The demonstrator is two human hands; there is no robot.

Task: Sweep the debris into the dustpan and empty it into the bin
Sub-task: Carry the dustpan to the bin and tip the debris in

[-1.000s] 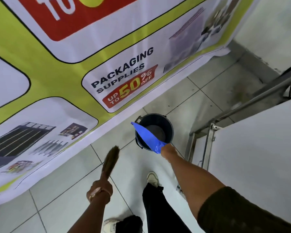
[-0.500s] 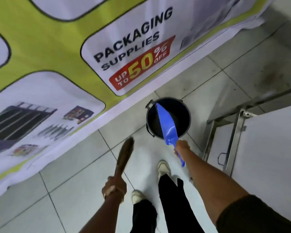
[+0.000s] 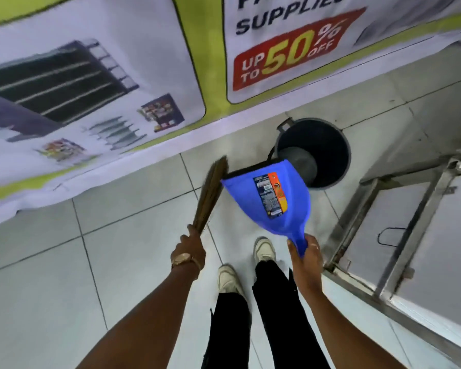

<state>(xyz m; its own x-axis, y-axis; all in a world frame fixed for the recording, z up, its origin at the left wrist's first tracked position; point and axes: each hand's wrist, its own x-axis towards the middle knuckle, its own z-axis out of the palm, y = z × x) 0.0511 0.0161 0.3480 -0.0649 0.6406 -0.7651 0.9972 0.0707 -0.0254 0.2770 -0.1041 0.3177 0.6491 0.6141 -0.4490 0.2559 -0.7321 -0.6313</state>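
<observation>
2 hands [image 3: 188,253] [image 3: 306,253] grip broom [image 3: 210,193], dustpan [image 3: 274,198]; dustpan hides bin [image 3: 330,145] rim.

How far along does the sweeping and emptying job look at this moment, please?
Looks nearly done: the blue dustpan shows no debris on the face in view, and the nearby floor looks clean. In hand: the right hand holds the dustpan beside the bin; the left hand holds the brush. Left: possibly only putting the tools away.

A shop — a sale banner [image 3: 290,49] advertises supplies at 50% off over tiled floor [image 3: 51,288].
</observation>
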